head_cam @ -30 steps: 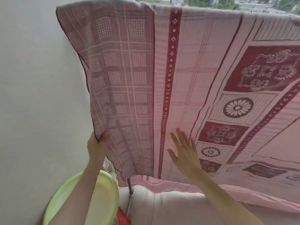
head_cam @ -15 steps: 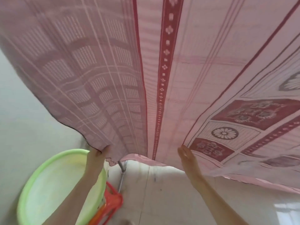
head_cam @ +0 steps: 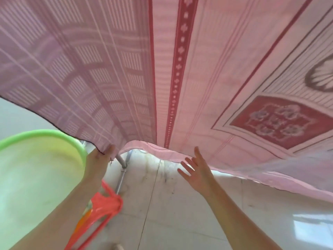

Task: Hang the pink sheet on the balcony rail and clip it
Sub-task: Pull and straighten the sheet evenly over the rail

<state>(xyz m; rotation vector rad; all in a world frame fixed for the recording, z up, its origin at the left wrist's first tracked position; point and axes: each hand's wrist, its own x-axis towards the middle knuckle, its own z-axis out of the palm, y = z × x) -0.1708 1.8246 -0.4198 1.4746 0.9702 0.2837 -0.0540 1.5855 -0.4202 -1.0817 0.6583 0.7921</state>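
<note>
Head view, looking down under the hanging cloth. Pink cotton sheet with dark red patterned bands and floral panels [head_cam: 207, 73] fills the upper frame; its top edge and the rail are out of view. Long red dotted band runs from frame top down to the lower hem, so the hanging axis points toward the floor; the hem runs left to right and sags lower at right. The left part shows a doubled, greyer layer with a grid pattern.

Left hand [head_cam: 100, 159]: grip closed on the sheet's lower left corner, fingers pinching the dark-edged hem. Right hand [head_cam: 196, 170]: grip wide, fingers spread and straight, just below the hem; cannot tell whether the fingertips touch the cloth.

Below left: round light green plastic basin [head_cam: 41, 170], partly behind the left forearm. Orange-red plastic bag handles [head_cam: 106, 202] beside it. Thin grey metal pole [head_cam: 121, 170] stands on the pale tiled floor [head_cam: 180, 213] behind the left hand.

Versus 0.5 s ago: view has tipped further down, more floor visible. Right hand was pressed flat against the hem edge-on; now drawn back with palm open. Left hand's pinch on the corner unchanged.
</note>
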